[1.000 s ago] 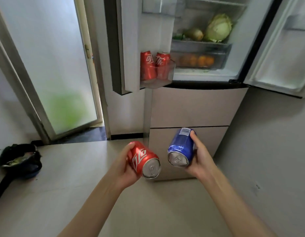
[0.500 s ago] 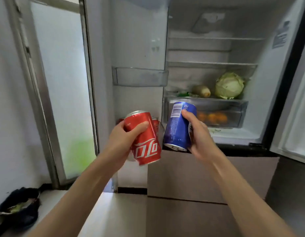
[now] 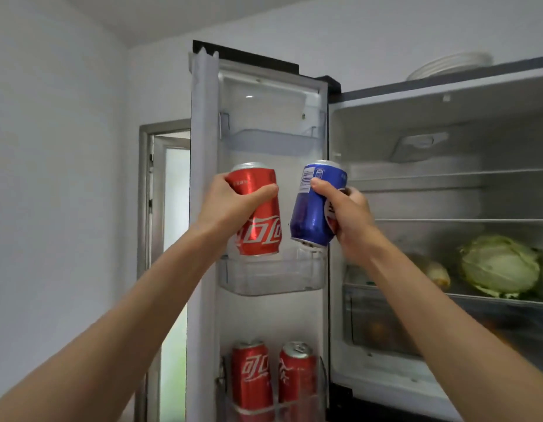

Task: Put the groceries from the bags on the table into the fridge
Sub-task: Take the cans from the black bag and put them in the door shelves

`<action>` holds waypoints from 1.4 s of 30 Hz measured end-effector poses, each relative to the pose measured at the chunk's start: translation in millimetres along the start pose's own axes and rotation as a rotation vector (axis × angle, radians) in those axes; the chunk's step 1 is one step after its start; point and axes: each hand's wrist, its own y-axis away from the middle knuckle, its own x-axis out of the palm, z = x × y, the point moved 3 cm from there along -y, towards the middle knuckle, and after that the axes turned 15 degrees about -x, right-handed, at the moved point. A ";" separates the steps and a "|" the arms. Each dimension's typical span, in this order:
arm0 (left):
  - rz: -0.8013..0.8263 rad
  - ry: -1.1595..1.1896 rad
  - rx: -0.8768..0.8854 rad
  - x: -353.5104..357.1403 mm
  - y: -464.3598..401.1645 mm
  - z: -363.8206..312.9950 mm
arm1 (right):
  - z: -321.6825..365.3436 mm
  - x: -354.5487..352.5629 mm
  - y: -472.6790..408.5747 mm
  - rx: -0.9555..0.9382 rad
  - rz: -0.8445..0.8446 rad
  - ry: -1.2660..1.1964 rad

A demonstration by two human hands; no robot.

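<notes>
The red can and the blue can are now up at the fridge door, held side by side just above the middle bin. Half a second ago they were lower, in front of the drawers, and a second ago they lay tilted near waist height over the floor; now both stand nearly upright with their bases at the bin's rim. The view has also tipped up, so the top bin and the fridge's ceiling show.

The left hand wraps the red can, thumb across its front and fingers round the far side. The right hand grips the blue can from its right, thumb on the label near the top. Neither can seems to rest in the bin yet, though the blue can's base hides part of the rim and I cannot tell whether it touches.

This lift puts the placing step close: both cans look lined up to go down into the middle bin, which appears to hold nothing. Two more red cans already stand in the bottom bin. On the shelves to the right lie a cabbage and something pale beside it, too blurred to name. White plates sit on top of the fridge.
</notes>
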 end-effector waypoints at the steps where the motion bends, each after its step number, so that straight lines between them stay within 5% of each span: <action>1: -0.006 -0.024 -0.007 3.3 -9.4 1.0 | -5.6 2.9 -7.6 0.007 0.022 0.044; 11: -0.078 -0.292 -0.192 22.6 -56.0 31.8 | -62.3 1.7 -9.4 -0.045 0.318 0.577; 19: -0.035 -0.331 -0.260 25.8 -59.4 50.3 | -73.1 2.7 -15.3 -0.084 0.309 0.592; 42: -0.159 -0.562 -0.011 19.7 -24.3 47.6 | -65.1 -9.4 14.0 -0.167 0.307 0.675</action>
